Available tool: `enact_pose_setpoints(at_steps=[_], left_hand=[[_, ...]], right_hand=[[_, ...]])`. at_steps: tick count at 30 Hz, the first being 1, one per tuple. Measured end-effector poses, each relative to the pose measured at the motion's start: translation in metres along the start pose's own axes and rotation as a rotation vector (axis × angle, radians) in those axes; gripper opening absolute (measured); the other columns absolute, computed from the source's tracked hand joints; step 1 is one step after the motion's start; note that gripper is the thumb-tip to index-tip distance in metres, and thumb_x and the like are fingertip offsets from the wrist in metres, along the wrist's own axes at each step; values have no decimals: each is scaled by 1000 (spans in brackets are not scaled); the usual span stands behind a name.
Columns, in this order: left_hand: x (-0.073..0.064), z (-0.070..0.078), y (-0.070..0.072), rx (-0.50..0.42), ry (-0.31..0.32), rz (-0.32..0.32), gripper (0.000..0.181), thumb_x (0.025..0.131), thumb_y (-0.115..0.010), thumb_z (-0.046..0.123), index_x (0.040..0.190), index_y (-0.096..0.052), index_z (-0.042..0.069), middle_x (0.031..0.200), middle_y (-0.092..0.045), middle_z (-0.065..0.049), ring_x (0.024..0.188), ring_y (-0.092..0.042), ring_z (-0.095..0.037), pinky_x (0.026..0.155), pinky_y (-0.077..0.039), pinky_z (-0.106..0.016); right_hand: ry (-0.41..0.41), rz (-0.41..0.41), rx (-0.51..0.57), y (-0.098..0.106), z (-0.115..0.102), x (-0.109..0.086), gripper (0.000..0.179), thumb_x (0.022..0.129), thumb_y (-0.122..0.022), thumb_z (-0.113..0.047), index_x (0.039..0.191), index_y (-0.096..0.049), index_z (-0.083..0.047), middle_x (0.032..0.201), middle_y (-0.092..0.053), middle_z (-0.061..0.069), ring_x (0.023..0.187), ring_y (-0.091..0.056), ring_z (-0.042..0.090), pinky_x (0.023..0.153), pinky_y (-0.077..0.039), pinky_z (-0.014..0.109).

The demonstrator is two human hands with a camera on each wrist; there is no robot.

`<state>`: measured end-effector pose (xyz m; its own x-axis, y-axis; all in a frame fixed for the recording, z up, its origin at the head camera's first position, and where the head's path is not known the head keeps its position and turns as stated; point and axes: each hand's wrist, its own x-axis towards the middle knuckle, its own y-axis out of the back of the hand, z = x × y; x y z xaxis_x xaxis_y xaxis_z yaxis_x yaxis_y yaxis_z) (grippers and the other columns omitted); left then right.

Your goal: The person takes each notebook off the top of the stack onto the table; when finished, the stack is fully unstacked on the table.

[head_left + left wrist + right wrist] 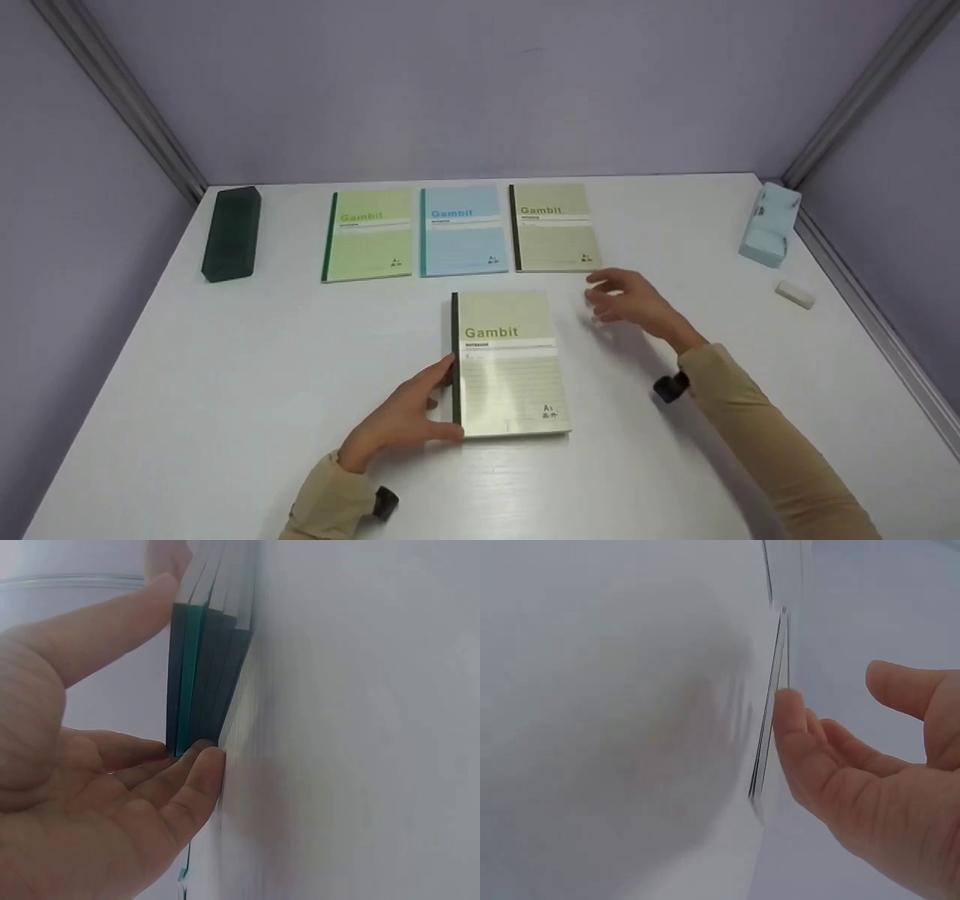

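A stack of several notebooks (510,375), a tan one on top, lies in the front middle of the table, and its dark and teal spines (206,675) show in the left wrist view. My left hand (405,412) rests along the stack's spine side, thumb at the near corner and fingers farther up the edge. Held above the table to the right of the stack is my right hand (630,304), fingers loosely bent with nothing in them. Its fingertips are near the lower right corner of another tan notebook (555,244); whether they touch it I cannot tell.
A green notebook (367,247) and a blue notebook (463,244) lie in a row left of that tan one. A dark green box (232,234) stands at the back left. A light blue case (771,225) and a white eraser (795,294) are on the right.
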<state>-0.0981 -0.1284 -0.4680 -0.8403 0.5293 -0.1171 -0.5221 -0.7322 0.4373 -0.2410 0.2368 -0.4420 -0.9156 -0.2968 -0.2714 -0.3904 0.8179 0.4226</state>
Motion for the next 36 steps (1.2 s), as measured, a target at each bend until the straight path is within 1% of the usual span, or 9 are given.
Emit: enact_pose_setpoints(at_steps=[2,5,9,11,14,20,25,30,36], left_hand=[[0,0,0,13,-10,9,92,84,-75,20,150,-17,-5,150,-30,-23,132,-38,-34,99,-42,-46],[-1,-1,0,30,-17,25,83,88,-69,17,150,-17,-5,149,-33,-24,131,-40,-34,97,-43,-46],[-1,-2,1,25,-17,29,80,91,-66,17,151,-17,-4,150,-31,-22,132,-39,-33,97,-43,-45],[-1,-2,0,17,-16,27,80,91,-65,17,151,-16,-4,151,-30,-22,132,-39,-33,97,-43,-45],[0,-2,-1,11,-9,30,80,91,-65,17,151,-17,-3,150,-31,-22,132,-39,-34,97,-43,-46],[1,-2,-3,15,18,47,80,90,-66,16,151,-18,-1,150,-33,-21,132,-40,-33,97,-43,-45],[1,-1,-4,17,18,57,81,88,-68,16,151,-19,-1,149,-34,-21,131,-41,-33,97,-44,-45],[1,-2,-4,22,11,64,83,87,-70,16,151,-20,0,148,-35,-21,129,-42,-32,96,-44,-45],[1,-2,-2,3,-27,53,82,87,-70,17,151,-21,-1,150,-32,-21,127,-43,-32,94,-44,-47]], right_hand=[[-29,-67,9,-16,0,-19,54,95,-62,-26,137,-44,3,126,-51,23,93,-64,29,80,-55,37],[-26,-162,34,-36,1,-44,57,93,-64,-28,138,-43,2,124,-52,22,88,-65,26,76,-55,37],[72,-253,68,-55,4,-65,54,93,-65,-20,138,-43,0,120,-53,21,87,-65,27,75,-55,39],[128,-272,77,-60,6,-72,52,91,-66,-13,137,-44,-2,120,-53,21,87,-64,29,75,-55,38],[181,-266,58,-67,9,-78,58,86,-69,-6,139,-44,-5,122,-53,20,87,-64,27,73,-54,34],[158,-231,37,-77,13,-85,74,82,-73,-4,146,-36,-5,129,-49,18,89,-64,23,70,-49,27],[150,-221,64,-77,14,-84,77,81,-72,-1,147,-33,-3,132,-47,19,90,-65,23,72,-49,26],[154,-218,37,-76,14,-80,77,81,-71,-1,147,-33,-3,132,-47,17,88,-65,22,69,-49,25],[151,-221,25,-75,13,-79,79,81,-73,-3,149,-32,-6,142,-42,17,89,-65,23,72,-50,26]])
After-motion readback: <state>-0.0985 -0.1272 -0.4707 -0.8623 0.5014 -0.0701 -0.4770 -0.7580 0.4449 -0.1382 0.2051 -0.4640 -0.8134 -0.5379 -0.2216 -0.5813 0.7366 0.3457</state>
